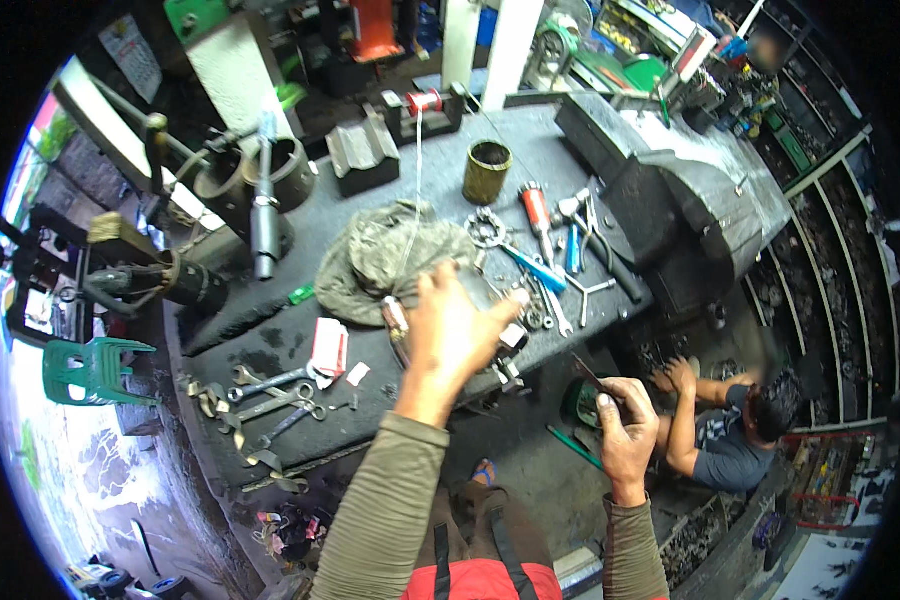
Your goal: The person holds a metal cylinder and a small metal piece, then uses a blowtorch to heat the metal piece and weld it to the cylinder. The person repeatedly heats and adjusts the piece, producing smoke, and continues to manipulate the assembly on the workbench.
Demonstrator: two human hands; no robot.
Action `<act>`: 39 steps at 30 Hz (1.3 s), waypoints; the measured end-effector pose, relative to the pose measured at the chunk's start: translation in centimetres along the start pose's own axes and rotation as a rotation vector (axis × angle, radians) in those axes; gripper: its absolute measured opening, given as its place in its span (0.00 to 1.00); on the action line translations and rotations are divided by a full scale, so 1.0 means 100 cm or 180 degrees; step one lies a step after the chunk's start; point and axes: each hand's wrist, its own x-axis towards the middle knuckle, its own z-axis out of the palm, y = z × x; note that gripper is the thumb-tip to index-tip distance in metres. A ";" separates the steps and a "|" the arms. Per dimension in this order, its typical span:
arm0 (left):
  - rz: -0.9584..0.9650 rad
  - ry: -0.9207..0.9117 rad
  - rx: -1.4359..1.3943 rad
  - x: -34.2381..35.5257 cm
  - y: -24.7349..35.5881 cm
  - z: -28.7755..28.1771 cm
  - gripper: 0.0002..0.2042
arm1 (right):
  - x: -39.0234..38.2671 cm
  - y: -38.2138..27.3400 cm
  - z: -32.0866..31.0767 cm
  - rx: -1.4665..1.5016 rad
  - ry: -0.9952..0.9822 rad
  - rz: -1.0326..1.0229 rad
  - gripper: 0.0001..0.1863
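Observation:
My left hand (pixel 450 335), fingers spread, is over small metal parts near the front edge of the dark workbench (pixel 220 440), just in front of a crumpled olive cloth (pixel 360 260). A small cylindrical part (pixel 395 325) lies beside it; whether my fingers touch anything is unclear. My right hand (pixel 625 430) grips a thin dark metal strip (pixel 586 370) off the bench's edge. Right of the cloth lie a red-handled tool (pixel 535 210), a blue-handled tool (pixel 540 270) and several wrenches (pixel 563 317). A red-and-white carton (pixel 328 350) and more wrenches (pixel 265 385) lie at left.
A co-worker (pixel 730 440) crouches low at right, hands together beside the bench. A brass-coloured can (pixel 488 178), a grooved metal block (pixel 365 160) and upright cylinders (pixel 220 180) line the back. A green plastic stool (pixel 80 370) stands at left; parts shelves (pixel 820 270) at right.

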 end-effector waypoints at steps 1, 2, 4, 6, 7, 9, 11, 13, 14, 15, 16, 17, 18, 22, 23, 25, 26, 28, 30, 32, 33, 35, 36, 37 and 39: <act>-0.0083 -0.0155 -0.0052 -0.002 0.006 -0.001 0.56 | 0.004 -0.002 0.000 0.0275 0.0023 0.0269 0.08; -0.0197 -0.0220 -0.0034 -0.001 0.011 -0.001 0.55 | 0.008 -0.005 0.000 0.0592 0.0023 0.0561 0.09; -0.0305 -0.0073 -0.0147 -0.002 0.014 -0.001 0.51 | 0.030 -0.007 0.001 0.0586 -0.0061 0.0505 0.10; -0.0099 0.0221 -0.0129 -0.005 0.011 -0.001 0.47 | 0.065 -0.005 0.007 0.0438 -0.0022 0.0212 0.12; -0.0093 0.0438 -0.0311 -0.006 0.011 0.001 0.45 | 0.086 -0.003 0.009 0.0243 -0.0007 -0.0305 0.12; 0.0059 0.0794 -0.0375 -0.005 0.010 0.005 0.40 | 0.135 0.004 0.014 -0.0097 0.0019 -0.0773 0.13; 0.0107 0.0942 -0.0273 -0.004 0.012 0.009 0.37 | 0.190 0.013 0.023 -0.0315 -0.0030 -0.0953 0.11; 0.0131 0.1018 -0.0201 -0.005 0.016 0.011 0.36 | 0.247 0.018 0.032 -0.0534 -0.0247 -0.1394 0.06; 0.0096 0.1043 -0.0159 -0.007 0.017 0.011 0.36 | 0.276 0.018 0.045 -0.0653 -0.0210 -0.1663 0.06; 0.0088 0.1099 -0.0136 -0.010 0.020 0.011 0.36 | 0.302 0.018 0.055 -0.0772 -0.0388 -0.1691 0.07; 0.0075 0.1160 -0.0118 -0.012 0.022 0.012 0.37 | 0.324 0.018 0.070 -0.1019 -0.0431 -0.1893 0.07; -0.0078 0.1107 -0.0162 -0.013 0.023 0.011 0.37 | 0.342 0.018 0.083 -0.1445 -0.0604 -0.1865 0.09; -0.0101 0.1169 -0.0210 -0.013 0.025 0.011 0.37 | 0.357 0.019 0.100 -0.1916 -0.0818 -0.1831 0.11; -0.0225 0.1064 -0.0117 -0.014 0.030 0.014 0.41 | 0.394 0.019 0.165 -0.2433 -0.1531 -0.1865 0.11; -0.0231 0.1104 -0.0127 -0.014 0.030 0.014 0.42 | 0.397 0.020 0.177 -0.2570 -0.1647 -0.1839 0.11; -0.0331 0.1143 -0.0145 -0.014 0.029 0.016 0.43 | 0.403 0.021 0.194 -0.2703 -0.1828 -0.1808 0.12; -0.0354 0.1194 -0.0153 -0.015 0.028 0.017 0.44 | 0.405 0.022 0.199 -0.2718 -0.1929 -0.1785 0.12; -0.0429 0.1203 -0.0299 -0.016 0.026 0.019 0.46 | 0.411 0.022 0.205 -0.2763 -0.2202 -0.1651 0.14; -0.0457 0.1253 -0.0418 -0.017 0.023 0.019 0.47 | 0.413 0.023 0.206 -0.2548 -0.1946 -0.1465 0.15; -0.0541 0.1164 -0.0452 -0.019 0.022 0.018 0.48 | 0.414 0.024 0.210 -0.2542 -0.2060 -0.1374 0.18; -0.0555 0.1122 -0.0472 -0.019 0.022 0.018 0.48 | 0.416 0.024 0.211 -0.2559 -0.2063 -0.1384 0.18; -0.0554 0.1087 -0.0423 -0.019 0.022 0.019 0.49 | 0.420 0.026 0.209 -0.2397 -0.2072 -0.1221 0.18; -0.0555 0.1065 -0.0402 -0.018 0.021 0.018 0.49 | 0.423 0.026 0.206 -0.2208 -0.2026 -0.1033 0.19; -0.0555 0.1041 -0.0385 -0.017 0.021 0.018 0.50 | 0.427 0.028 0.199 -0.2087 -0.1921 -0.0996 0.18; -0.0555 0.1177 -0.0390 -0.014 0.020 0.021 0.46 | 0.431 0.032 0.180 -0.1599 -0.1764 -0.0784 0.19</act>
